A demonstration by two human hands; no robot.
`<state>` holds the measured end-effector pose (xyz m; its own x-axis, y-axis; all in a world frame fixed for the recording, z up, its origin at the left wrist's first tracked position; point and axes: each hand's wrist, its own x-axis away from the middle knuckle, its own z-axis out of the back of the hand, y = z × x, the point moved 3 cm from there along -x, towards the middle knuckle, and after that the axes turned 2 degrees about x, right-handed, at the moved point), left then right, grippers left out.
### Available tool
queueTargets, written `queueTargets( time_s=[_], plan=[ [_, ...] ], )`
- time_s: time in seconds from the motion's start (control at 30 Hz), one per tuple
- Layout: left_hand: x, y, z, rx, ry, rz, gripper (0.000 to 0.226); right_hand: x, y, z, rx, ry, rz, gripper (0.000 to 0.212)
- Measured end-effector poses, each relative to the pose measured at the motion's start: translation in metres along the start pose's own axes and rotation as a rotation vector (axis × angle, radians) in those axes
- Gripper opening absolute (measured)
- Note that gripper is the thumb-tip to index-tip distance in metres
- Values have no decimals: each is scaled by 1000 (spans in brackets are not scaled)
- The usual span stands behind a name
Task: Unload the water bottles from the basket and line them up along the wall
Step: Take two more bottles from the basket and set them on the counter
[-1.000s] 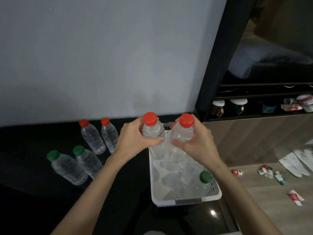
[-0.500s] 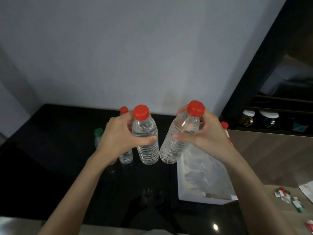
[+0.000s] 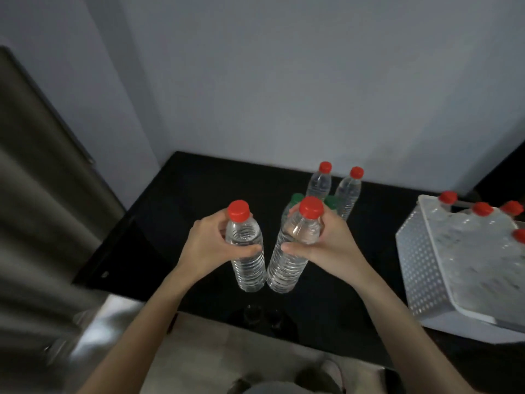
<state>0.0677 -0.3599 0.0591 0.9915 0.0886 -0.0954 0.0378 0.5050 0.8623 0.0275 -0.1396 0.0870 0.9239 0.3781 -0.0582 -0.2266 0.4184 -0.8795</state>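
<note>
Black counter [image 3: 199, 180], two bottles being carried over it. Left hand [image 3: 210, 245] is wrapping the left bottle [image 3: 247, 260], right hand [image 3: 321, 245] is gripping the right bottle [image 3: 287, 265]. Four placed bottles [image 3: 319, 183] are standing by the wall [image 3: 284, 81]. Basket [image 3: 426, 265], far right, is holding at least four more; maybe halfway done.

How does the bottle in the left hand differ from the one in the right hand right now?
The left hand holds its bottle nearly upright; the right hand tilts its bottle, cap away from the other, bases almost meeting. The right bottle hides the green caps. Both are clear, red-capped, held off the counter.
</note>
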Motion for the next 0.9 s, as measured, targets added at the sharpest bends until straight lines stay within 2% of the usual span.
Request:
queueTargets(
  time_s=[0.17, 0.37, 0.63, 0.9],
  plan=[
    [1, -47, 35, 9, 89, 75, 49, -27, -3, -59, 11, -31, 4, 53],
    [-20, -89, 41, -46, 152, 139, 54, -58, 19, -102, 46, -40, -45, 53],
    [-42, -134, 25, -68, 129, 207, 66, -88, 63, -127, 146, -67, -123, 55],
    [-44, -156, 11, -28, 67, 216, 66, -103, 84, -138, 174, -132, -155, 56]
  ],
)
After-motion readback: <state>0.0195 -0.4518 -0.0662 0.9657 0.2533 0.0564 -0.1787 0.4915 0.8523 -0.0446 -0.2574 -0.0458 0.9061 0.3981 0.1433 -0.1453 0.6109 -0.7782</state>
